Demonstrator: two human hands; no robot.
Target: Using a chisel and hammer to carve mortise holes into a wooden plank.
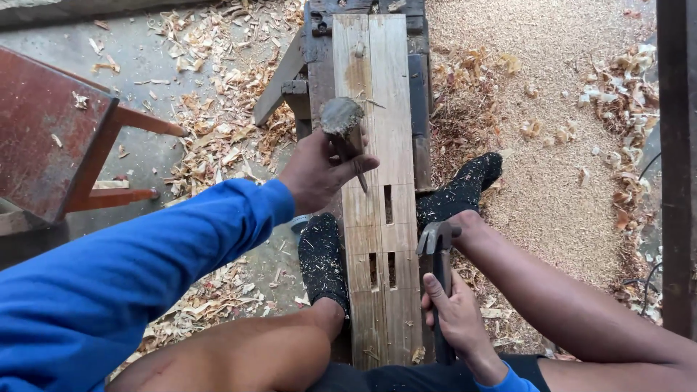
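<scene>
Your bare knees and thighs fill the bottom edge, at 6 and 7 o'clock, with your blue sleeve [109, 283] sweeping in from 8 o'clock. You sit astride a long pale plank [377, 181] that runs from 6 o'clock up to 12 o'clock; its grain is straight, a seam runs down its middle, and several small rectangular slots are cut into it near the centre and just below.

Your left hand [319, 170], just above centre, is closed around a chisel [347, 134]: the handle top is round, grey and battered, and the thin metal blade slants down to touch the plank beside the upper slot. Your right hand [454, 316], at 5 o'clock, is wrapped around the dark handle of a hammer [435, 247], index finger laid along it; the steel head with its claw rests at the plank's right edge, near the lower slots.

Both feet wear black socks [323, 258] speckled with wood dust, one on each side of the plank.

Under the plank lies a dark, worn wooden bench [421, 80]. Curled shavings [218, 138] litter the grey concrete floor at 10 o'clock, and fine sawdust [552, 145] spreads at 2 o'clock. A reddish wooden chair [58, 138] stands at 9 o'clock, and a dark post [679, 167] rises along 3 o'clock.
</scene>
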